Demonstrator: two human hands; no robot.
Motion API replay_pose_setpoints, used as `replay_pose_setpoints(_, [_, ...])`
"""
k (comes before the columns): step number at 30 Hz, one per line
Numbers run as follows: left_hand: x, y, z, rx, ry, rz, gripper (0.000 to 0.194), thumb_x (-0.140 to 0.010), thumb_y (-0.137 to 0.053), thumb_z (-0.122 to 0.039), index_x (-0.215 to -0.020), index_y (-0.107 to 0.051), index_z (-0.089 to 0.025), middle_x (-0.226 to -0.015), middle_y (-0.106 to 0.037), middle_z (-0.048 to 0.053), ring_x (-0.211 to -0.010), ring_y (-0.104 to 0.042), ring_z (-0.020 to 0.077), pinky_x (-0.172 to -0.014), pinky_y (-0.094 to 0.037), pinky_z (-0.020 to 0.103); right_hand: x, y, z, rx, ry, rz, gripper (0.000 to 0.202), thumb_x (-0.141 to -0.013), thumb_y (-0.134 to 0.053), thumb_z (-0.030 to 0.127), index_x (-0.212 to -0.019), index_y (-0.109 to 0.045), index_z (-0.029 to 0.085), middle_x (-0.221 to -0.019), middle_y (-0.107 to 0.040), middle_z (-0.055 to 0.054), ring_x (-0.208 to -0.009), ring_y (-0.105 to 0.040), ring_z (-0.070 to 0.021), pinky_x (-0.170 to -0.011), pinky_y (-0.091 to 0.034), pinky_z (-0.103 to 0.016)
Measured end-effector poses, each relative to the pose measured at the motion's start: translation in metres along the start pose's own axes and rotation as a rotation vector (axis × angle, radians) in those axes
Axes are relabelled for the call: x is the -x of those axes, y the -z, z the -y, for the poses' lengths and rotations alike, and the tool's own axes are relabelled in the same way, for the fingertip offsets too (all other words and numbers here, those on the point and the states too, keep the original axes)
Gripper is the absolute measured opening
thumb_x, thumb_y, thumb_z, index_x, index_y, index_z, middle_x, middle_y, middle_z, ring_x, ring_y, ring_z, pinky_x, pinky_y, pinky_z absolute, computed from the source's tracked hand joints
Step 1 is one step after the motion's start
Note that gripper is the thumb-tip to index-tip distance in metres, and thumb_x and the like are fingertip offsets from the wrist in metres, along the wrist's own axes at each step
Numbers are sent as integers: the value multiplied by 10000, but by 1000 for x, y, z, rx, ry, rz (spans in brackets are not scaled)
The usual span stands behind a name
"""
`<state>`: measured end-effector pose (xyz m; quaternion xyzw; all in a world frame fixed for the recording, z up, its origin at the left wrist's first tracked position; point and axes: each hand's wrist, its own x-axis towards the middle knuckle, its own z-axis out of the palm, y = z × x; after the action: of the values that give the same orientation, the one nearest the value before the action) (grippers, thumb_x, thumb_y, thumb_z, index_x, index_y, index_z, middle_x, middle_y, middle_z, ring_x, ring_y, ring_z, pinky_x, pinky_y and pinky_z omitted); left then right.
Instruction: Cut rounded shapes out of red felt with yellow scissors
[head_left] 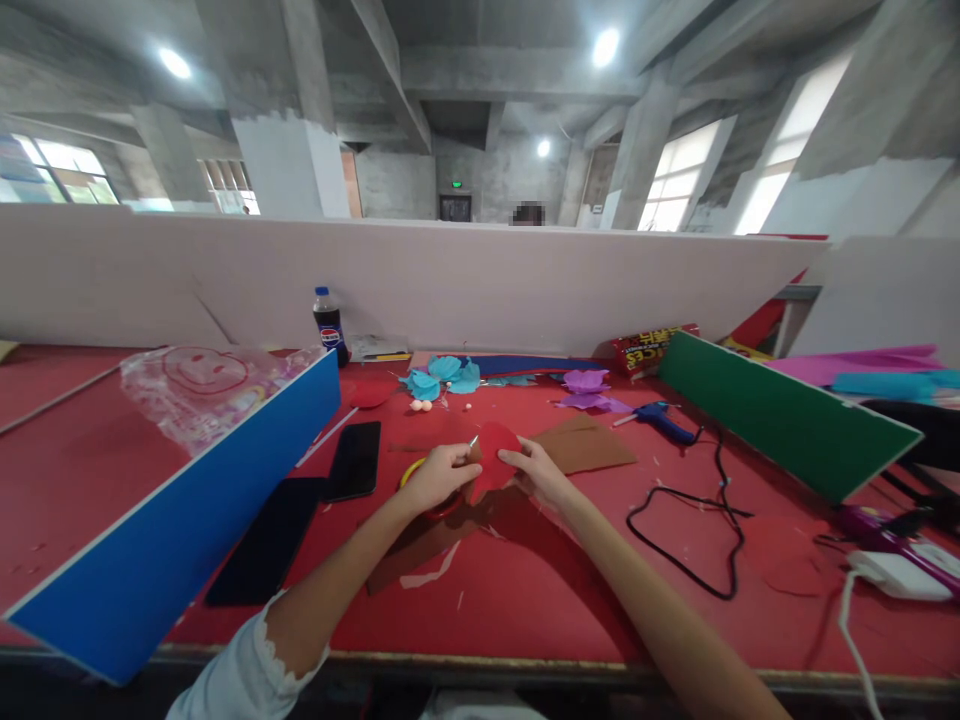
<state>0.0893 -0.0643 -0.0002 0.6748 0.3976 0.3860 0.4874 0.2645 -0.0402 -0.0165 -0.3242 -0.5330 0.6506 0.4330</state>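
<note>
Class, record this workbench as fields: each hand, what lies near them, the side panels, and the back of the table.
Left hand: at the red piece's left edge, grip unclear
Right hand: pinching its right edge
Nearby: brown sheet, black phone
Panels: blue panel left, green panel right
Back: cola bottle, turquoise petals

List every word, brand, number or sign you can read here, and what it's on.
"ICES": yellow letters on the shiny red packet; anything before them and its smaller print are unclear.
Dark plastic bottle with a blue cap: Pepsi-like label, lettering too small to confirm.
Small glowing green sign above the dark door: too small to read.
</note>
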Motion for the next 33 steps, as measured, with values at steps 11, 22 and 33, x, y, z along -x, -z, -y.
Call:
replay_pose_setpoints(11, [3,5,-6,-221,96,65,188,-722,-481,-323,-741,-504,-137,-530,-518,-38,-414,-424,64,-392,-270,171,4,5,9,170,-69,156,250,-616,-642,358,-712,-620,129,-545,-584,4,-471,-503,-98,-449,-399,-208])
replay_pose_setpoints(22, [0,9,6,-368,132,-5,273,-745,-431,-396,-636,-482,-151,-501,-525,-24,-439,-475,88,-427,-309,184,2,7,8,342,-18,84,288,-641,-592,390,-705,-614,110,-577,-570,-13,-493,-473,-93,-480,-392,-211])
replay_pose_setpoints(33, [6,24,-6,-1347,215,-124,413,-689,-444,-545,-880,-565,-199,-927,-595,82,-809,-579,238,-682,-402,322,-16,28,-7,678,212,-425,301,-671,-491,410,-571,-535,130,-492,-473,17,-486,-405,-106,-491,-328,-224])
